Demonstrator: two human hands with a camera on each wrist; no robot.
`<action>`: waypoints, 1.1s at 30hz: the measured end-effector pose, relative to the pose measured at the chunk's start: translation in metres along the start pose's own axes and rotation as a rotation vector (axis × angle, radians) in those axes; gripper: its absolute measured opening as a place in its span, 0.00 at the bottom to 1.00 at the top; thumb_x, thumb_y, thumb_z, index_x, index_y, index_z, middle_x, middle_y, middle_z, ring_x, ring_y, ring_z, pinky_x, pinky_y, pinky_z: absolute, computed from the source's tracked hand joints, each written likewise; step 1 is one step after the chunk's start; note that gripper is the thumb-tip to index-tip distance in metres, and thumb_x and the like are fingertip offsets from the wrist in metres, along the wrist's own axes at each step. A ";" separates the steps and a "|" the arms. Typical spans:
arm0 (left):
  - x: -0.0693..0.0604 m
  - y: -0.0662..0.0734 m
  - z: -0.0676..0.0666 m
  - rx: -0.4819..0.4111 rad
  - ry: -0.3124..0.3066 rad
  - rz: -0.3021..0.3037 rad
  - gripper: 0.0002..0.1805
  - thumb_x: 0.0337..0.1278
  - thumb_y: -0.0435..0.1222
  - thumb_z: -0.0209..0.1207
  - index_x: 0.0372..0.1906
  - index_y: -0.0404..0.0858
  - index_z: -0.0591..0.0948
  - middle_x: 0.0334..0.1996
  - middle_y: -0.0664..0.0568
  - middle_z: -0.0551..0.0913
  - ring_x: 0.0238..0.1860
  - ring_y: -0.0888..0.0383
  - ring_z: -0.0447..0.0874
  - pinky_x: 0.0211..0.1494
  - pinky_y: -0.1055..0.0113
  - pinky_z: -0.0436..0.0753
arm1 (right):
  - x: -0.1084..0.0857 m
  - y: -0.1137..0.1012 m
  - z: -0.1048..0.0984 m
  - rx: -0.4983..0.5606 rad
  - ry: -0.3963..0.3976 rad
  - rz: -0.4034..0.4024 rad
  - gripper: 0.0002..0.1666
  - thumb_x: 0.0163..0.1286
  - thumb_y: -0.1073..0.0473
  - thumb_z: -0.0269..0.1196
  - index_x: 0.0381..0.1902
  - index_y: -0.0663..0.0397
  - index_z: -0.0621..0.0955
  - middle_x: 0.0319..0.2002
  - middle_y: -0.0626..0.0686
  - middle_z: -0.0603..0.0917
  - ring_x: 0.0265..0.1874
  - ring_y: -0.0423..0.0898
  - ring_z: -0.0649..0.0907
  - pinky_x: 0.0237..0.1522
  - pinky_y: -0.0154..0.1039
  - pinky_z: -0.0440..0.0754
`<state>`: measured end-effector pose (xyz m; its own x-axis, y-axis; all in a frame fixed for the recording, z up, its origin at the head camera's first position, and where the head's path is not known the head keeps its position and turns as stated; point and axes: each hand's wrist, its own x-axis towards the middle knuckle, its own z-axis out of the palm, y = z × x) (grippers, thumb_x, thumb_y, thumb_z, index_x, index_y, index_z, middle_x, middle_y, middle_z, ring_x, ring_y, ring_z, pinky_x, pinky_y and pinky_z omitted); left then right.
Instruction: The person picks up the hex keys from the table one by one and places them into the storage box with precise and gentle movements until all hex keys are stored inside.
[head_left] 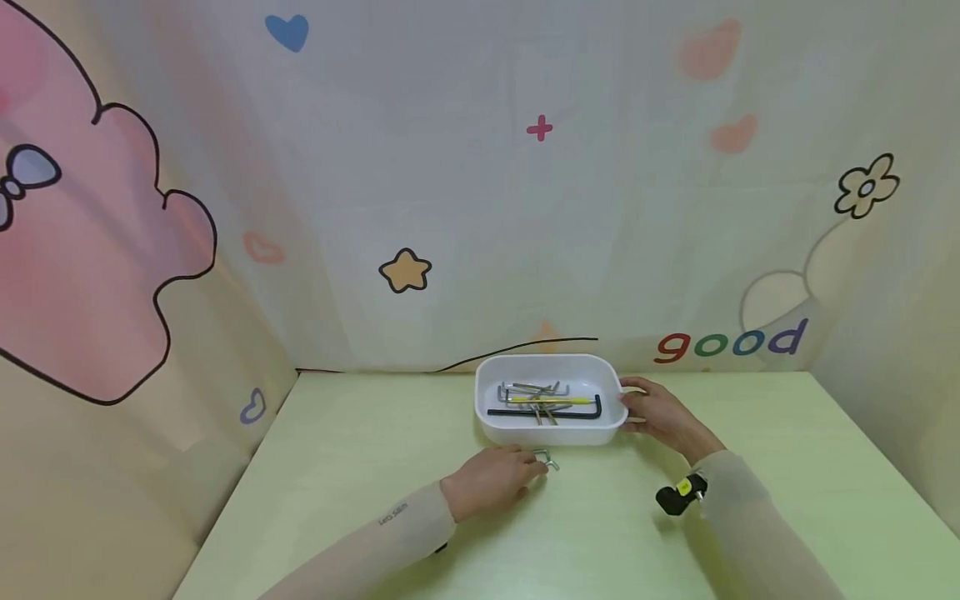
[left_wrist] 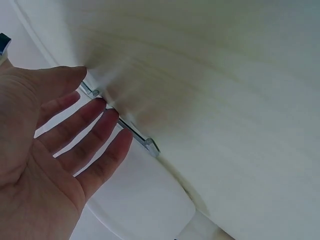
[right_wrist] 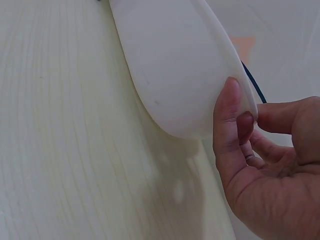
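A white plastic tray [head_left: 551,435] stands on the table near the back wall. Inside it lie several L-shaped hex keys, the biggest being a black hex key [head_left: 543,414], along with a thin yellow stick-like piece [head_left: 551,401]. My right hand [head_left: 660,414] pinches the tray's right end, thumb at the rim and a finger against the outer wall [right_wrist: 180,75]. Just in front of the tray, my left hand [head_left: 495,481] reaches over small silver hex keys [head_left: 552,463] on the table. Its fingertips [left_wrist: 111,117] are at the keys, extended and apart from the thumb.
The pale green table [head_left: 360,450] reaches back to a printed curtain [head_left: 480,208], which also hangs along both sides. A black device with a yellow label [head_left: 681,493] sits at the right wrist.
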<state>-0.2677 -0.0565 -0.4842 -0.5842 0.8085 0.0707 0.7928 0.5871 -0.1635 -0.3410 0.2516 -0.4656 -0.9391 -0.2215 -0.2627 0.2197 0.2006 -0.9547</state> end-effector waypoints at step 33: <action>0.020 0.001 0.001 0.052 0.014 -0.036 0.10 0.63 0.36 0.60 0.47 0.50 0.83 0.38 0.61 0.82 0.41 0.64 0.80 0.42 0.72 0.82 | 0.001 -0.002 0.003 -0.001 0.027 0.018 0.30 0.78 0.61 0.49 0.74 0.60 0.56 0.59 0.65 0.72 0.45 0.50 0.78 0.42 0.37 0.86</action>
<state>-0.2788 -0.0393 -0.4835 -0.6092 0.7877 0.0915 0.7611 0.6131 -0.2118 -0.3415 0.2480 -0.4647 -0.9417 -0.1922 -0.2760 0.2365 0.2050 -0.9498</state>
